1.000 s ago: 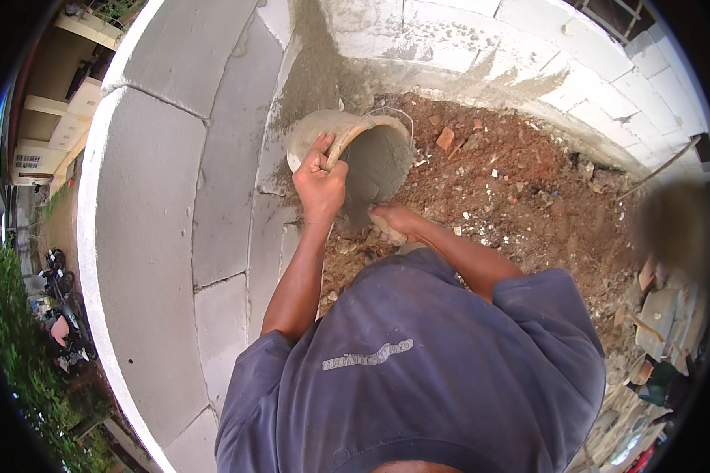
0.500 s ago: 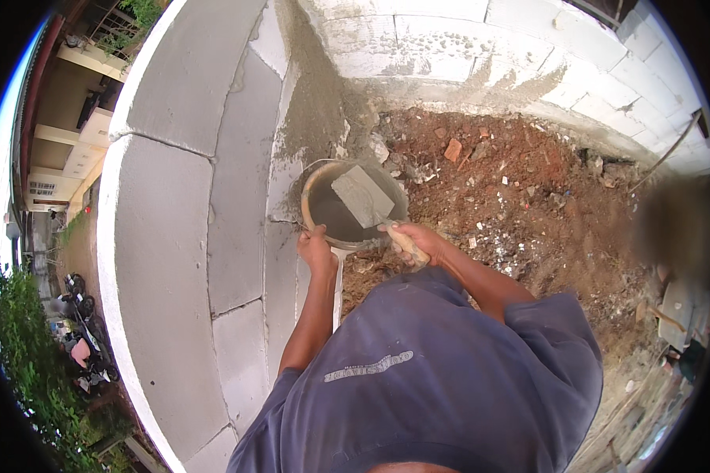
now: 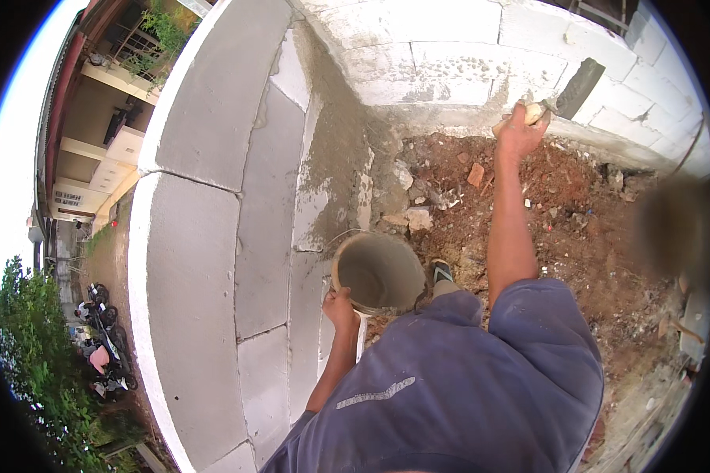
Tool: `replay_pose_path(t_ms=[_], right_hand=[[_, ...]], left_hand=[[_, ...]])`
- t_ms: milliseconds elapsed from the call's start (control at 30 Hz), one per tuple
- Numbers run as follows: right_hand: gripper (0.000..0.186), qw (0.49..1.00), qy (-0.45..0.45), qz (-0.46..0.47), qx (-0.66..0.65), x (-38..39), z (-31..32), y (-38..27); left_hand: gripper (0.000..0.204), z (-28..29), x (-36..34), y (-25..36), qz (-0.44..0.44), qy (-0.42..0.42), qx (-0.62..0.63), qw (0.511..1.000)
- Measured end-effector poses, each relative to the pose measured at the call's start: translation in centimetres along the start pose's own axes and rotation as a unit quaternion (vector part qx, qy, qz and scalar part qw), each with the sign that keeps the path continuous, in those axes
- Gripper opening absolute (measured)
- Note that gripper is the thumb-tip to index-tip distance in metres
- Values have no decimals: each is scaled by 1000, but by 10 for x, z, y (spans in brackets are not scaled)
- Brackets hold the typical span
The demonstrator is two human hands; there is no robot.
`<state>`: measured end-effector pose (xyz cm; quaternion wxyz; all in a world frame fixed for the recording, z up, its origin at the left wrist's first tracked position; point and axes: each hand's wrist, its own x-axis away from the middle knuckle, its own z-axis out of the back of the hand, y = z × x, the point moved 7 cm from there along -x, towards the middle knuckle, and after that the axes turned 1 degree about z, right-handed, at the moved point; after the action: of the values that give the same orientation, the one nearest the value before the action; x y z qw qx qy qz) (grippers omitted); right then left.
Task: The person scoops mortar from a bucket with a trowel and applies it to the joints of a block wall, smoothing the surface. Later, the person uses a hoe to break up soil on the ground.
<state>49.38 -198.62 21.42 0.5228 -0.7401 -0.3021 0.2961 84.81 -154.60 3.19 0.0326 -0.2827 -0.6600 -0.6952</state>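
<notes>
My left hand (image 3: 341,307) is closed on the rim of a grey bucket (image 3: 396,268) with wet mortar inside, held just beside the left block wall (image 3: 189,260). My right hand (image 3: 521,134) is stretched out, closed around the light handle of a trowel (image 3: 580,87). The trowel's blade, coated in grey mortar, is at the white block wall (image 3: 457,67) across from me; whether it touches the blocks I cannot tell. A patch of mortar (image 3: 335,181) covers the corner between the two walls.
Reddish soil (image 3: 584,236) with rubble lies inside the walls, and my sandalled foot (image 3: 442,270) shows beside the bucket. Outside, to the left, are a building (image 3: 106,146), trees (image 3: 31,363) and parked motorbikes (image 3: 106,331). A blurred dark shape sits at the right rim.
My right hand has lifted the trowel out of the bucket and reached up and right to the white wall. My left hand and the bucket have moved lower and slightly right in the picture.
</notes>
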Motion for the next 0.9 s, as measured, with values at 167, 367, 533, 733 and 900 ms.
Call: replay_pose_path(t_ms=[167,367,533,733,900], right_hand=[[64,914,-285,-182,225,178,-114,147],[54,736,-654,-63,160,348,-9,65],[54,581,-745,-104,312,295,119,92],[57,498,-734,76,456,307,61,119],[53,396,-806,180,401,365,46,108]], left_hand=[[23,-29,9,28,-11,-36,3,999],[15,-7,4,21,-34,-8,35,999],[29,-14,-28,21,-60,-69,37,995],[27,-63,-22,53,-92,-137,47,985],[25,-94,0,92,-142,-164,9,976]])
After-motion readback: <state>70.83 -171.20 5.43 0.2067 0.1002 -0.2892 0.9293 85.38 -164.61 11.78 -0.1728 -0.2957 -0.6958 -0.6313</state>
